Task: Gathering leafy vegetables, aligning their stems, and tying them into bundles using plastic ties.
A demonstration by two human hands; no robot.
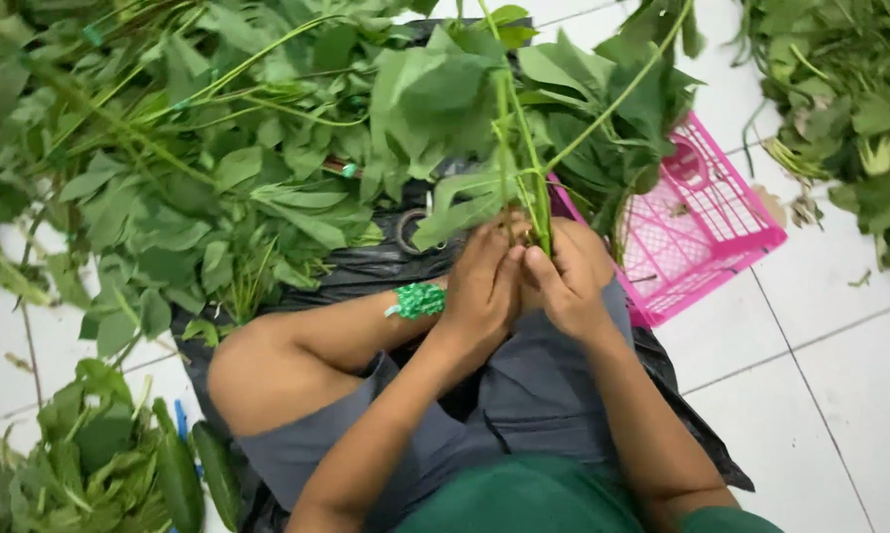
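Both my hands meet in front of my knees around a small bunch of green leafy stems (519, 168). My left hand (484, 286) wraps the lower stems from the left, and my right hand (563, 281) closes on them from the right. The leaves stand up and fan out above my fingers. A bundle of green ties (417, 300) rests on my left knee, just left of my left hand.
A big heap of loose leafy greens (179, 168) lies on a black plastic sheet (366, 266) at the left. A pink plastic basket (702, 232) sits to the right, more greens (850, 109) at far right. Tied greens and cucumbers (179, 474) lie at bottom left on white tiles.
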